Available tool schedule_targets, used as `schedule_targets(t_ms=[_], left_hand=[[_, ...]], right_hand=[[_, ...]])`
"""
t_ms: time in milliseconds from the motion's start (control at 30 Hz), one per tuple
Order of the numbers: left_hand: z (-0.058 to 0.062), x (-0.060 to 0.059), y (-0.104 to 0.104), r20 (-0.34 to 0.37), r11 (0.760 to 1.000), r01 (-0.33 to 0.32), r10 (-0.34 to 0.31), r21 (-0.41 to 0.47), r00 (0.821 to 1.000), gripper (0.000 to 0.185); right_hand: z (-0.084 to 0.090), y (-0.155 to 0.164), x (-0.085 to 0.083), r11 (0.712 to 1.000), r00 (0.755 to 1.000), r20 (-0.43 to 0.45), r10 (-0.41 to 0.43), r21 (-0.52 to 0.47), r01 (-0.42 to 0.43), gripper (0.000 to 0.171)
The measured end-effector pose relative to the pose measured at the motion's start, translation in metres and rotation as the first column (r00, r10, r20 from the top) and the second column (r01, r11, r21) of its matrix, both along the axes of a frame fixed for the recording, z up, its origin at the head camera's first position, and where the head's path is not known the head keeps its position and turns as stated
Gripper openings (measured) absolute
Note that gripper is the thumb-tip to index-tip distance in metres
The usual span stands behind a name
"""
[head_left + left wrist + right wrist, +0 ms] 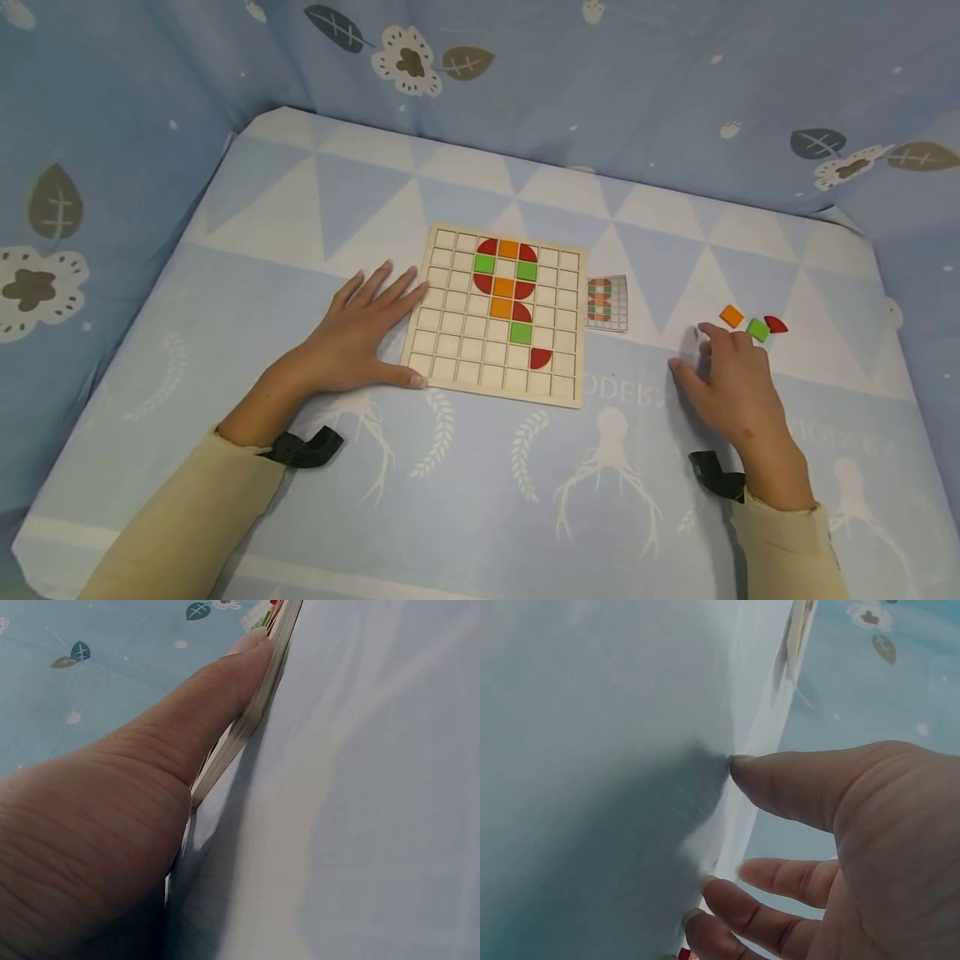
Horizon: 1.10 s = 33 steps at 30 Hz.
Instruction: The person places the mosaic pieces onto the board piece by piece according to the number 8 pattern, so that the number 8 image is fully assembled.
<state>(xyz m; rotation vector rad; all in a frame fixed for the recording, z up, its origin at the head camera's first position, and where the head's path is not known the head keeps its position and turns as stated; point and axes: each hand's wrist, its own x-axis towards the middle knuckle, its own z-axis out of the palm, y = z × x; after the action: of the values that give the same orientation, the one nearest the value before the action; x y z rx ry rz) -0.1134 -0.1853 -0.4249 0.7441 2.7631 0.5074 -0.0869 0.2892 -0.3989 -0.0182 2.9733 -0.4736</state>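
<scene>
A square wooden grid board [448, 346] lies flat on the table, with red quarter-round, orange square and green square tiles set in some cells. Spread beside its left edge, my left hand [348, 342] touches the frame with thumb and fingertips; the left wrist view has the thumb [225, 682] against the board's side. Three loose tiles lie together at the right: an orange square [731, 316], a green square [758, 331] and a red quarter-round [777, 324]. My right hand [738, 383] is just in front of them, fingers loosely bent, thumb [787, 780] apart, nothing held.
A small printed card [618, 305] with a coloured grid pattern lies against the board's right edge. The table [465, 525] has a blue and white patterned cover, and blue patterned cloth [660, 75] hangs behind it and at the sides.
</scene>
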Motion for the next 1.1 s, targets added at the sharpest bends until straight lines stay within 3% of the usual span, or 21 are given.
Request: schedule_targets(t_ms=[200,500,633,800,867,933,1033,1100], left_hand=[[0.0,0.0,-0.001,-0.01,1.0,0.002,-0.002,0.002,1.0,0.117],[0.001,0.0,0.0,-0.005,1.0,0.007,-0.007,0.011,1.0,0.117],[0.002,0.0,0.001,-0.002,1.0,0.007,-0.007,0.01,1.0,0.116],[0.002,0.0,0.001,0.002,1.0,0.012,-0.012,0.003,1.0,0.116],[0.003,0.0,0.003,0.005,1.0,0.011,-0.011,0.009,1.0,0.116],[0.005,0.0,0.004,0.01,1.0,0.008,-0.008,0.011,1.0,0.115],[0.006,0.001,0.004,0.018,1.0,0.002,-0.002,0.0,1.0,0.116],[0.005,0.001,0.002,0.017,1.0,-0.002,0.002,-0.011,1.0,0.116]], right_hand=[[-0.001,0.005,-0.015,0.999,0.998,0.059,0.032,-0.027,-0.03,0.081],[0.002,0.013,-0.033,0.999,0.967,0.255,-0.023,-0.034,0.033,0.114],[0.004,0.015,-0.034,0.999,0.966,0.256,-0.017,-0.031,0.026,0.111],[0.005,0.018,-0.025,0.998,0.986,0.164,0.013,-0.056,-0.004,0.086],[0.005,0.021,-0.019,0.998,0.988,0.148,-0.044,-0.045,0.051,0.091],[0.007,0.028,-0.015,0.987,0.974,0.162,-0.157,-0.013,0.161,0.104],[0.01,0.04,-0.013,0.947,0.918,0.236,-0.32,0.049,0.317,0.126],[0.009,0.051,-0.014,0.935,0.894,0.276,-0.354,0.07,0.348,0.128]])
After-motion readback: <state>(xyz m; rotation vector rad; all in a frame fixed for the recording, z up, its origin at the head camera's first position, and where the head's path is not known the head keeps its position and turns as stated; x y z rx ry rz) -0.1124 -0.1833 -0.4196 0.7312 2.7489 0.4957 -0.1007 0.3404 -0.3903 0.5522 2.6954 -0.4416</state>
